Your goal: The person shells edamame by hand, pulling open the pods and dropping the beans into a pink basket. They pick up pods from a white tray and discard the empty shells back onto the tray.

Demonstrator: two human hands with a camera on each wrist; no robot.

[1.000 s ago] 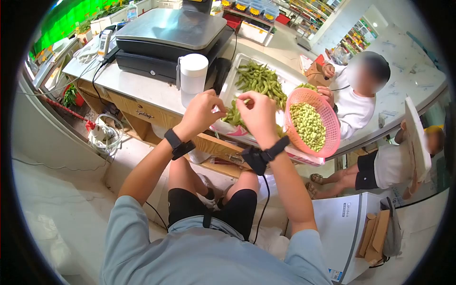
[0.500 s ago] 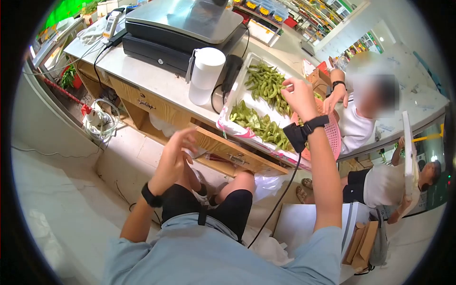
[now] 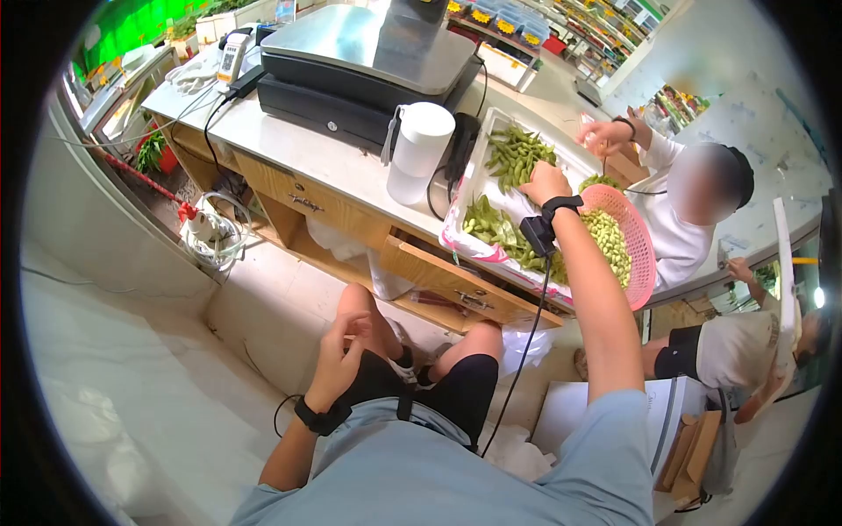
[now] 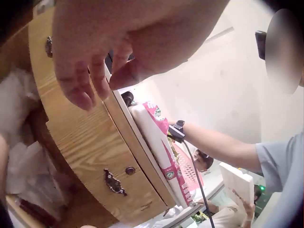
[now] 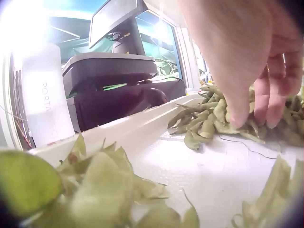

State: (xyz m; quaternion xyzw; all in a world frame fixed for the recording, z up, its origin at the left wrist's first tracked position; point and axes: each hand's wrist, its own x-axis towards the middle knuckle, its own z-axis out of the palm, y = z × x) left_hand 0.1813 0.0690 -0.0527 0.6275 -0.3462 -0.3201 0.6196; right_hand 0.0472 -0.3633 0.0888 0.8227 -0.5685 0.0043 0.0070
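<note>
My right hand (image 3: 548,182) reaches down into a pile of green soybean pods (image 3: 517,156) in a white foam tray (image 5: 185,161). In the right wrist view its thumb and fingers point downward, tips touching the pods with a gap between them. A second heap of flat, split pods (image 3: 491,226) lies at the tray's near side. Beside the tray, a pink basket (image 3: 645,254) holds shelled green beans (image 3: 610,237). Away from the counter, my left hand (image 3: 338,359) hovers over my lap, its fingers loosely bent and holding nothing.
A weighing scale (image 3: 368,48) and a white-lidded bottle (image 3: 423,153) stand on the counter left of the tray. Below, a wooden drawer (image 3: 465,280) is pulled out. Another person (image 3: 680,188) sits across by the basket. A black cable (image 3: 517,364) hangs from my right wrist.
My hands were close together over the tray's near side. They parted: the left dropped back toward my lap, and the right went across to the pod pile and down onto it.
</note>
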